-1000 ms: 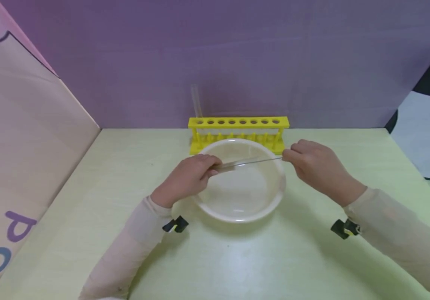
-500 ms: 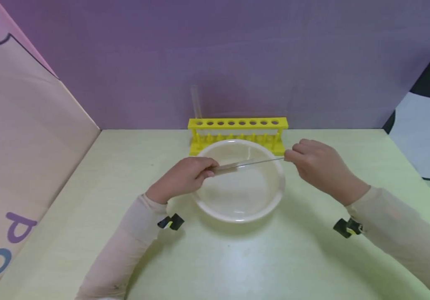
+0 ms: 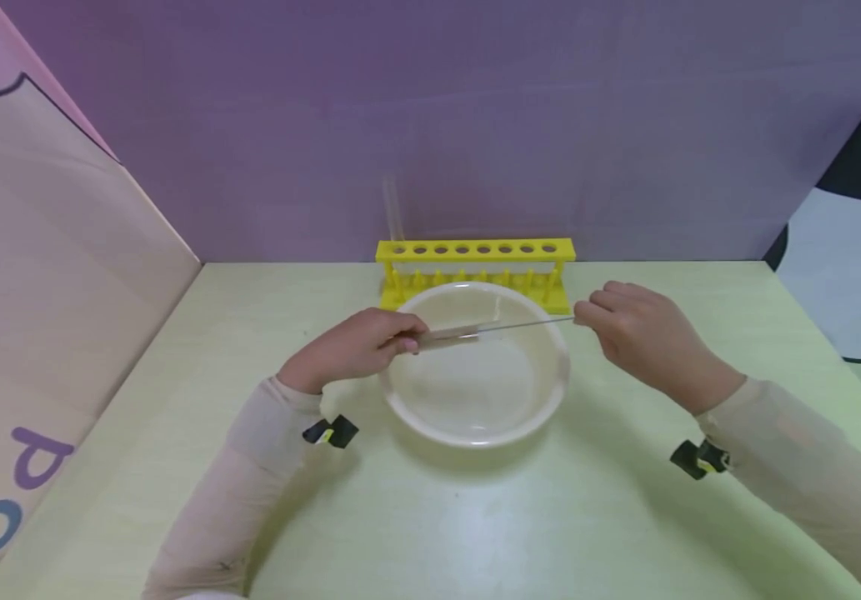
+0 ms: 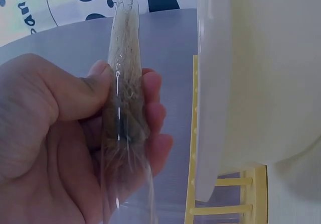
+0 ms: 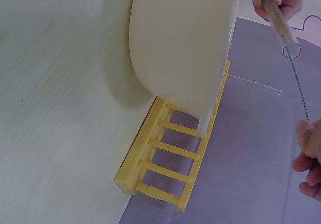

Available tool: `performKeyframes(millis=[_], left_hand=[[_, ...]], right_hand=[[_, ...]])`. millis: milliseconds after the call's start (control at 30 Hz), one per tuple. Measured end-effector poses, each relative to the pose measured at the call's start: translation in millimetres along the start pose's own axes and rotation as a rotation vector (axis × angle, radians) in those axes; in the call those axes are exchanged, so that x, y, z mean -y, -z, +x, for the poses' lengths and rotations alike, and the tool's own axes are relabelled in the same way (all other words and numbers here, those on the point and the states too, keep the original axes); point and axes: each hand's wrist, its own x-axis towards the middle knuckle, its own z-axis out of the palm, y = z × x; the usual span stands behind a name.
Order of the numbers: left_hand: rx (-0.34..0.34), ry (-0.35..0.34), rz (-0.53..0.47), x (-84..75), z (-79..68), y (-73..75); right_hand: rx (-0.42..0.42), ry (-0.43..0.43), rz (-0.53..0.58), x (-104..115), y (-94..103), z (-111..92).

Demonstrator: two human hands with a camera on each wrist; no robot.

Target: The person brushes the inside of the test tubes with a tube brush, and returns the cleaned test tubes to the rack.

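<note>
Head view: I hold a clear test tube and the brush in it over the white basin.
Left hand: my left hand is closed about the tube, thumb on one side and fingers wrapped round the other.
Right hand: my right hand is bunched, its fingertips pinching the far end of the brush's twisted wire.
Tube: tipped on its side above the basin, slanting a little, its mouth facing my right hand.
Brush: pale bristles fill the tube's mouth end, looking darker where my fingers grip; the bare wire runs out of the mouth.
Basin: on the pale table, partly covering the yellow rack behind it.
Rack: eight holes in a row, with a second tube in the leftmost, leaning slightly left against the purple backdrop.
Sleeves: long and pale, a small black-and-yellow piece at each wrist.
</note>
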Motion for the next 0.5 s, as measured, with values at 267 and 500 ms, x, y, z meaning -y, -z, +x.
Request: performKeyframes(millis=[267, 500], left_hand=[[0.024, 0.003, -0.043, 5.1, -3.0, 3.2], [0.047, 0.026, -0.086, 4.5, -6.8, 8.4]], right_hand=[[0.017, 0.006, -0.016, -0.4, 3.3, 0.3], [0.029, 0.003, -0.028, -1.9, 6.5, -2.1]])
